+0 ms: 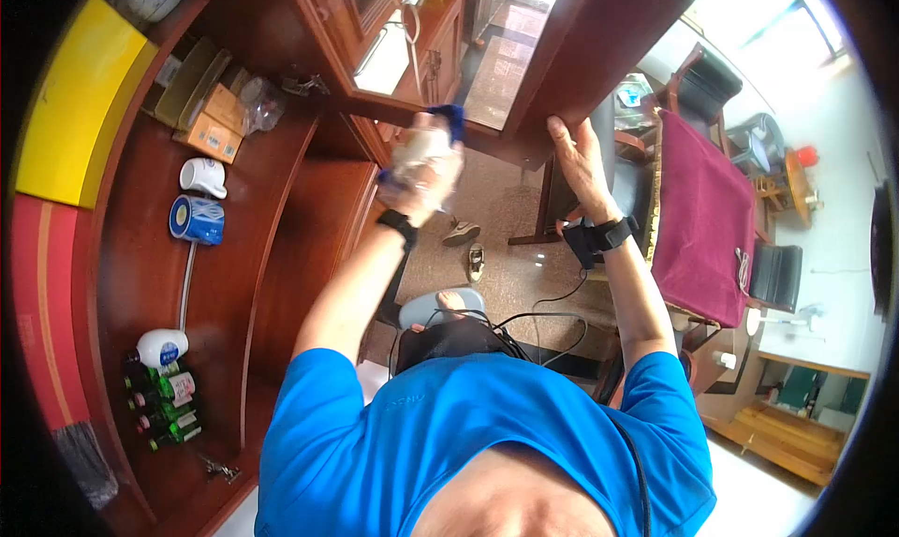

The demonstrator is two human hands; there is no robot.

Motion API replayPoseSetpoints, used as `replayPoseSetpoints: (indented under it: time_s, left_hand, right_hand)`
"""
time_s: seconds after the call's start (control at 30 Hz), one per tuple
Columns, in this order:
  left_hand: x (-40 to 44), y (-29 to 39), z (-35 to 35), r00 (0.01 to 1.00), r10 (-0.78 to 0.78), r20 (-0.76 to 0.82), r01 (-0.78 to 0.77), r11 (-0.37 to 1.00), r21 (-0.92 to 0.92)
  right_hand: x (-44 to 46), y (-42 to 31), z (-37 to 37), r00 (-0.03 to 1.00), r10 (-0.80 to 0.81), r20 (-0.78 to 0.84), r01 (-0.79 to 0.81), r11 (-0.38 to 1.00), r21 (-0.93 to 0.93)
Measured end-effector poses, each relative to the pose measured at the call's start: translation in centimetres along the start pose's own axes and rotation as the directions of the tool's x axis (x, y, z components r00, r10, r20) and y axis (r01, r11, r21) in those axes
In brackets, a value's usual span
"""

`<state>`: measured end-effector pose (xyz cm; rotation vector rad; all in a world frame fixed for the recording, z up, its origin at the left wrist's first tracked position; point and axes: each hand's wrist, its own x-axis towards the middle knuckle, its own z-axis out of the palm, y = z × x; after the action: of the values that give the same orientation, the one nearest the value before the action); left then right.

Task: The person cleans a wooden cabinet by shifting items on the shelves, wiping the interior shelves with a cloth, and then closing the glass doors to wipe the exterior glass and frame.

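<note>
**Reader:** Head view: how are your two hands placed?

**Author:** My left hand, blurred by motion, is closed around a blue cloth and something whitish, too smeared to identify; the bundle lies at the lower part of a wooden frame. My right hand is spread, thumb apart from the fingers, at the lower edge of a dark red panel. It appears to touch, though I cannot tell how firmly.

**Reader:** What makes for good practice here?

**Author:** In my judgement, the right palm should steady the panel without pinching its edge. The left should keep the cloth bunched flat, since a loose corner could snag on the frame. I would also keep that elbow clear of the shelf on my left, where a white mug and green bottles rest.
</note>
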<state>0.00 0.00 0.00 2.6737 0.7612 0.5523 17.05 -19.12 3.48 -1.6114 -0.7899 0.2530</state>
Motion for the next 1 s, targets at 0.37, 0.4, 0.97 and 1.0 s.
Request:
replayPoseSetpoints:
  time_s: [0.37,0.4,0.97,1.0]
  left_hand:
    - [1.4,3.6,2.1,0.976,-0.172,0.135,0.203,0.481,-0.853]
    - [1.7,2.1,3.7,0.941,-0.112,0.320,0.336,0.196,-0.921]
    - [4.3,-5.3,-41.1,0.811,0.352,-0.467,-0.112,0.878,0.466]
    - [6.9,-7.3,-42.2,0.799,0.368,-0.477,-0.099,0.861,0.499]
  right_hand:
    - [2.8,1.7,-1.3,0.997,0.061,0.047,-0.057,0.995,-0.087]
    - [2.7,0.7,-0.7,0.997,-0.043,0.063,0.042,0.999,0.021]
    - [3.3,1.4,-0.4,0.992,-0.119,-0.037,0.120,0.992,0.047]
    - [3.5,1.9,-0.3,0.988,-0.151,-0.043,0.154,0.985,0.077]
